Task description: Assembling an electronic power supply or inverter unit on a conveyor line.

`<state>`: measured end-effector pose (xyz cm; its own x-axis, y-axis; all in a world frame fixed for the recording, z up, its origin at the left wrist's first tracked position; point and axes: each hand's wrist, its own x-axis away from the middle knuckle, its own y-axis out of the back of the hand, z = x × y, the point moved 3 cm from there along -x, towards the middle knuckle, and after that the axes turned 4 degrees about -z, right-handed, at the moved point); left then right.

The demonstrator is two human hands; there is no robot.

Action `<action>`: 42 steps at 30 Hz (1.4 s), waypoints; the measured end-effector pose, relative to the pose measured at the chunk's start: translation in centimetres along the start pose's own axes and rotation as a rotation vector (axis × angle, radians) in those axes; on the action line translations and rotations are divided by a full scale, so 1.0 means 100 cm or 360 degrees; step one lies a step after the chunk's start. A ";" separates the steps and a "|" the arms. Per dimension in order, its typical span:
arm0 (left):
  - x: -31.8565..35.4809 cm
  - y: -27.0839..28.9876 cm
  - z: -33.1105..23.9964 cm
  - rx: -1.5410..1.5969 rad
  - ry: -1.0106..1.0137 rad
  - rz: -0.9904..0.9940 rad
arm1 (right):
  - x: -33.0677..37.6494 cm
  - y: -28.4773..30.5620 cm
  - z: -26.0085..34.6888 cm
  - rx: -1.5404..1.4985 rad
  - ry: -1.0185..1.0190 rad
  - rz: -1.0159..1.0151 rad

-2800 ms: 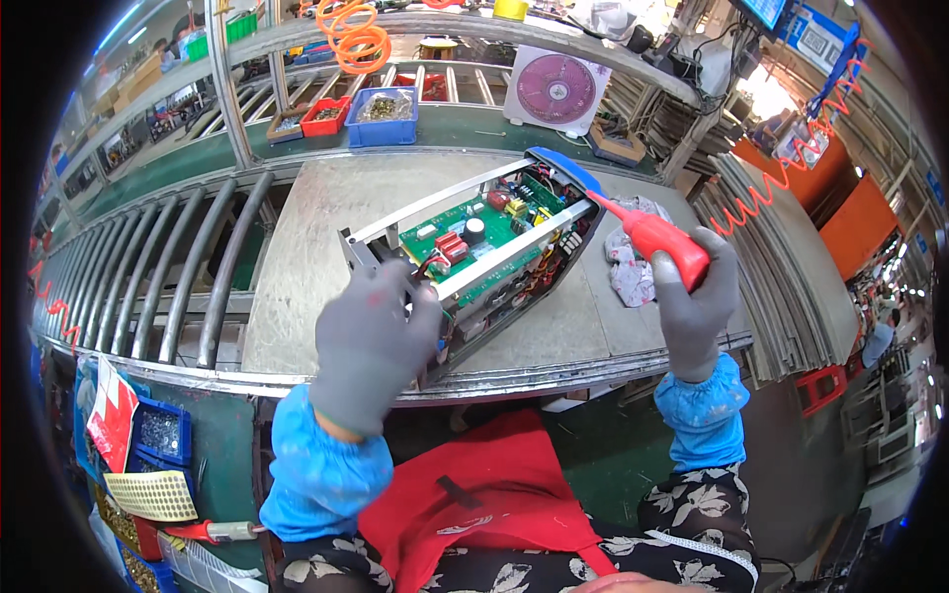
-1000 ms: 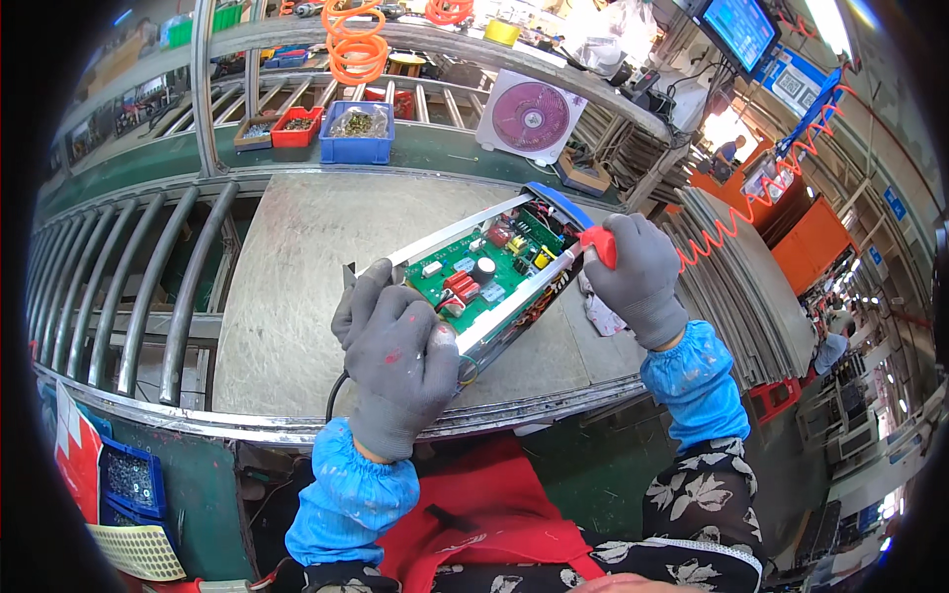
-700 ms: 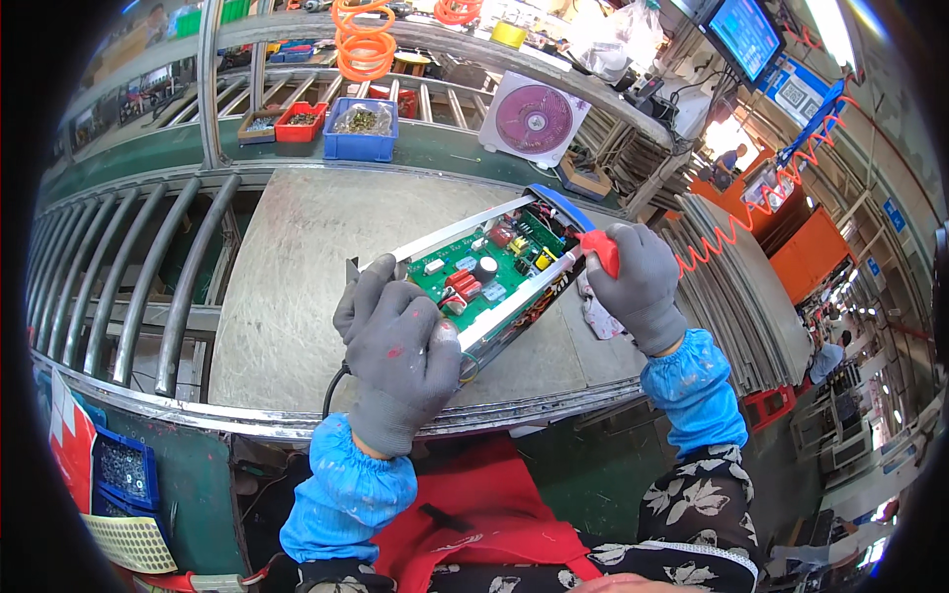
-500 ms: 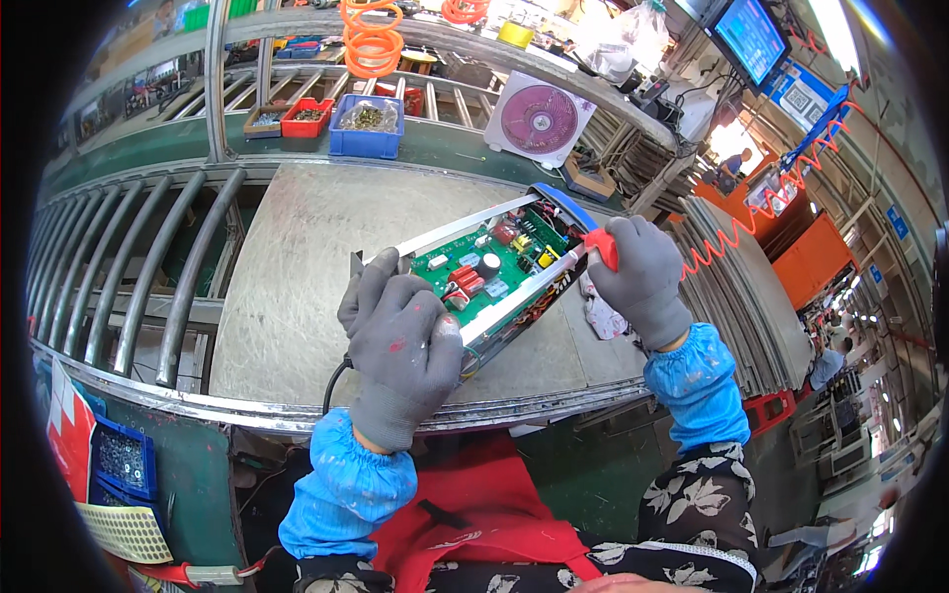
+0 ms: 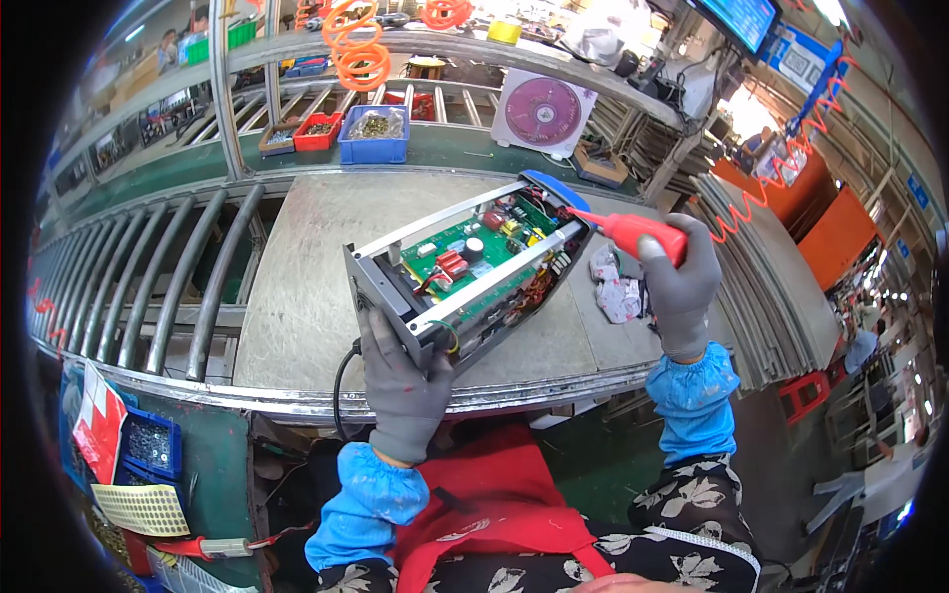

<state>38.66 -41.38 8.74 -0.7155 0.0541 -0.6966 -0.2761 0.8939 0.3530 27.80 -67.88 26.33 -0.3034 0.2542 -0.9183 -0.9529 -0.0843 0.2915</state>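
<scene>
An electronic unit with its cover off [image 5: 499, 269] lies slantwise on the metal-topped bench. Between its rails is a green circuit board [image 5: 403, 259] with red and black components. A blue end panel [image 5: 554, 190] closes the far right end; the near left end is dark. My left hand [image 5: 400, 395], in a grey glove, grips the dark end with the thumb at the near side. In my right hand [image 5: 684, 296], also gloved, is a red squeeze bottle [image 5: 633, 233]. Its thin nozzle points left, at the corner beside the blue panel; whether it touches is unclear.
Crumpled cloth [image 5: 618, 295] lies right of the unit. Behind the bench stand a blue bin [image 5: 374, 150] of small parts, a red bin [image 5: 316, 141] and a white square with a purple disc [image 5: 542, 114]. Rollers [image 5: 158, 287] run at the left; stacked panels [image 5: 761, 287] stand right.
My left hand has slid off the rail down to the unit's dark end. The bottle in my right hand has turned level, its nozzle now showing. The view has shifted slightly.
</scene>
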 end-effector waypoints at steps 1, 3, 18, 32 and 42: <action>-0.003 0.001 -0.001 -0.0005 -0.0013 0.0051 | 0.005 0.010 -0.006 -0.0128 -0.0177 -0.0068; -0.014 0.005 -0.001 -0.0042 -0.0034 0.0139 | 0.020 0.022 -0.023 -0.0375 -0.0475 -0.0176; -0.033 0.012 0.009 -0.0742 0.0323 0.0441 | 0.171 -0.005 -0.025 -0.1627 -0.1979 0.0095; 0.021 -0.050 -0.102 0.1107 0.0983 0.1253 | 0.187 -0.032 -0.003 -0.1530 -0.1630 0.0981; 0.011 -0.068 -0.084 0.1021 0.1145 0.1090 | 0.178 -0.056 -0.004 -0.1529 -0.1712 0.0752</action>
<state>34.33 -51.16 10.81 -0.8426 0.5291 0.1001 0.5313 0.8472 -0.0049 27.76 -63.22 8.20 -0.8340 0.5500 -0.0431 -0.5356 -0.8259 -0.1760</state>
